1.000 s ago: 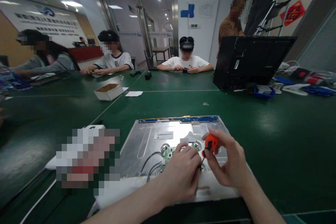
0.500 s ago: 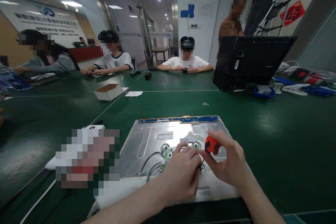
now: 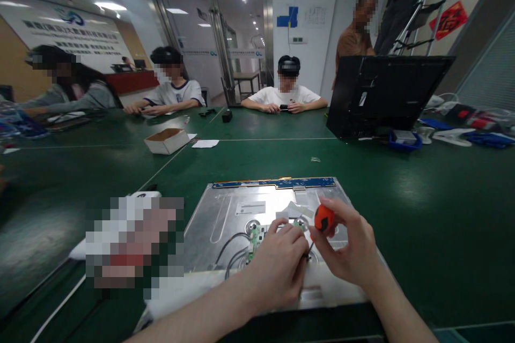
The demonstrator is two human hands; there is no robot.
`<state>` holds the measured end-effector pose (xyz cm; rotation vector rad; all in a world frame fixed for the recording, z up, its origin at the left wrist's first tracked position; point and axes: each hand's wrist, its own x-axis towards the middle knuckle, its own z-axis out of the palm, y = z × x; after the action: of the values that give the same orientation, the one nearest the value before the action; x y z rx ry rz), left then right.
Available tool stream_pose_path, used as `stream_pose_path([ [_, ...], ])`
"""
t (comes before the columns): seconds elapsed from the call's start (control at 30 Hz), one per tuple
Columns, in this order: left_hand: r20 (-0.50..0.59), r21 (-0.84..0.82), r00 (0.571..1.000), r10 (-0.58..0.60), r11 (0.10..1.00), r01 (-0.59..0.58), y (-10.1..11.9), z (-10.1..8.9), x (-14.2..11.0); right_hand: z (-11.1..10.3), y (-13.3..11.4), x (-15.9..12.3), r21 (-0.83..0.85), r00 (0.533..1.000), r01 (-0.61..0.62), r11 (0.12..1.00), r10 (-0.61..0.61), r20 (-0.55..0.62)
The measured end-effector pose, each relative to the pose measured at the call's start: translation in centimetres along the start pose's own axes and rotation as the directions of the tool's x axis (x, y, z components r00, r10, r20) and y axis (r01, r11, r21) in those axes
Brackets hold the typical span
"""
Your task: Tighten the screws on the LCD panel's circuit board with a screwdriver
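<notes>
A silver metal monitor back panel (image 3: 241, 214) lies flat on the green table in front of me, with a small green circuit board (image 3: 257, 236) and dark cables (image 3: 231, 249) on it. My left hand (image 3: 277, 268) rests curled on the board's right end, fingers pressed down; I cannot make out what is under them. My right hand (image 3: 350, 249) grips a short screwdriver with an orange handle (image 3: 324, 218), its tip pointing down at the panel just right of my left fingers.
A black monitor shell (image 3: 382, 94) stands upright at the back right, a blue tray (image 3: 404, 142) beside it. An open cardboard box (image 3: 167, 140) and white paper (image 3: 205, 143) lie mid-table. Three people sit at the far side; one person stands. A blurred patch lies left of the panel.
The orange handle has turned slightly in my right fingers; both hands stay in the same place on the panel.
</notes>
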<state>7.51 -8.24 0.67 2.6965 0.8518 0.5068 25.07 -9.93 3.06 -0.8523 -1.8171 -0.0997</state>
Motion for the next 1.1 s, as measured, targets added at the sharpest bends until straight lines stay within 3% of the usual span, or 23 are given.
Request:
stream_pose_path([
  [0.23, -0.004, -0.017, 1.0, -0.01, 1.0, 0.01, 0.17, -0.17, 0.01, -0.06, -0.06, 0.13, -0.029, 1.0, 0.019, 0.999, -0.019, 0.006],
  [0.47, -0.002, 0.003, 1.0, 0.002, 1.0, -0.002, 0.15, -0.18, 0.02, -0.26, -0.39, 0.2, 0.046, 0.999, -0.005, 0.999, 0.003, 0.032],
  [1.1, -0.018, -0.001, 1.0, 0.007, 1.0, -0.007, 0.1, 0.03, -0.01, 0.02, -0.09, 0.11, -0.034, 1.0, 0.005, 0.999, -0.004, 0.007],
])
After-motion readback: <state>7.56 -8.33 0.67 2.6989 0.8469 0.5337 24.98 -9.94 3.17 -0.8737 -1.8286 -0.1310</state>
